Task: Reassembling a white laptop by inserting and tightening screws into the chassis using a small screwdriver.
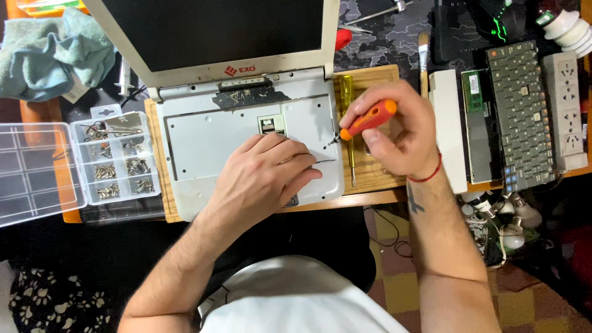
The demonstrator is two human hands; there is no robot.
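Observation:
An opened grey laptop [203, 132] with its keyboard taken out lies on a wooden board [376, 179]. My left hand [262, 176] rests flat on the laptop's lower right deck, fingers spread. My right hand [394, 132] grips an orange-handled screwdriver [369, 119], its tip down on the deck near the right edge. A yellow-handled screwdriver [348, 117] lies on the board just right of the laptop.
A clear compartment box with several screws [120, 163] sits open at the left, its lid [34, 169] folded out. A blue cloth [55, 52] lies at top left. A detached keyboard [521, 114], a power strip [567, 108] and a brush [423, 58] lie at the right.

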